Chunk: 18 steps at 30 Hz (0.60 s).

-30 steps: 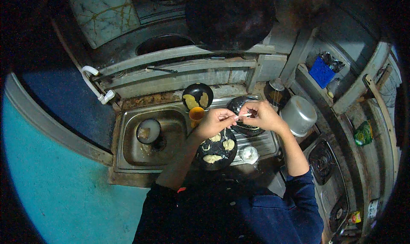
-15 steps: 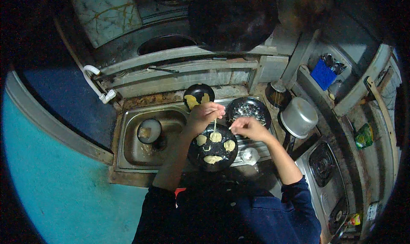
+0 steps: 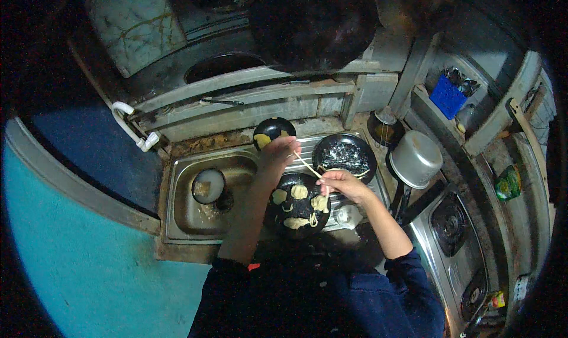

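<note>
A black plate (image 3: 283, 215) with several pale yellow food pieces rests on the sink's draining board in front of me. My right hand (image 3: 344, 185) is over its right rim, closed on a pair of thin pale sticks (image 3: 307, 165). The sticks slant up to the left to my left hand (image 3: 278, 153), whose bent fingers pinch their far end above the plate's far rim. Just beyond my left hand a small black bowl (image 3: 278, 127) holds a yellow piece.
A steel sink (image 3: 183, 217) on the left holds a round bowl (image 3: 208, 186). A dark pan (image 3: 344, 154), a metal pot (image 3: 416, 159), a white cup (image 3: 349, 215) and a gas stove (image 3: 452, 225) lie to the right. A blue tub (image 3: 448, 95) stands on a shelf.
Both hands came down from over the dark pan to the plate. My left hand then moved up toward the small bowl, and the sticks now span between the two hands.
</note>
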Each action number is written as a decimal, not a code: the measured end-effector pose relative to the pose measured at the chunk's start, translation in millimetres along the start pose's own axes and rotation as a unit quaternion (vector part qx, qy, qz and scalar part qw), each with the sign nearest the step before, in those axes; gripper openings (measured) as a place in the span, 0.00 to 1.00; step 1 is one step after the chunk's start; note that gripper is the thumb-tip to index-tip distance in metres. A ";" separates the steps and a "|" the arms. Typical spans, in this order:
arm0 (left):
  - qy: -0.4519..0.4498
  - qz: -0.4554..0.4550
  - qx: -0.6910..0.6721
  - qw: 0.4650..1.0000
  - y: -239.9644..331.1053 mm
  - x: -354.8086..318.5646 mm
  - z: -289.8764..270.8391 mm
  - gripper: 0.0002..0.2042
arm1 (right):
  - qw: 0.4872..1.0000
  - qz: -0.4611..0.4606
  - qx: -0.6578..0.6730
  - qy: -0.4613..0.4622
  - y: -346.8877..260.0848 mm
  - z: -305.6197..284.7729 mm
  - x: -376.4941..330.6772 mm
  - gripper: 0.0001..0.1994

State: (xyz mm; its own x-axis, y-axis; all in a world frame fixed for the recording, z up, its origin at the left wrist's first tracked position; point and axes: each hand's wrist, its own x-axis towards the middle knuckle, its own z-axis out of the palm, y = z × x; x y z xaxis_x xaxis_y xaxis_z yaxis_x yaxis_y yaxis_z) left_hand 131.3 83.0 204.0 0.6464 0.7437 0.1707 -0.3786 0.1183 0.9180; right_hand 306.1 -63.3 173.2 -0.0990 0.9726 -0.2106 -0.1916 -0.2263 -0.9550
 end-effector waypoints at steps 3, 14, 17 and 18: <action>-0.042 0.083 0.391 0.916 -66.4 24.5 -55.5 0.16 | 0.995 0.019 -0.055 0.081 3.7 -27.6 -6.9 0.09; 0.064 -0.155 0.031 0.985 -150.5 72.4 12.8 0.19 | 0.904 -0.060 -0.319 0.278 51.6 -181.7 7.1 0.11; 0.180 -0.055 0.315 0.930 -216.4 82.9 -21.0 0.25 | 0.691 0.066 -0.600 0.398 61.1 -166.0 13.2 0.17; 0.144 -0.021 0.424 0.894 -241.6 83.6 -49.2 0.25 | 0.647 0.081 -0.623 0.432 62.6 -159.2 16.0 0.18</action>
State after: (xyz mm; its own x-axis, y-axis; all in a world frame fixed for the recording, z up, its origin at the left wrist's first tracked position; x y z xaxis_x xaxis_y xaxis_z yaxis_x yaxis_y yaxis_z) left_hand 244.2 149.0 -21.1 0.4041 0.9036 0.1420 0.3591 -0.2995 0.8839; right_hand 447.9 -53.3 76.8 0.6673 0.7301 0.1475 0.7418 -0.6337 -0.2194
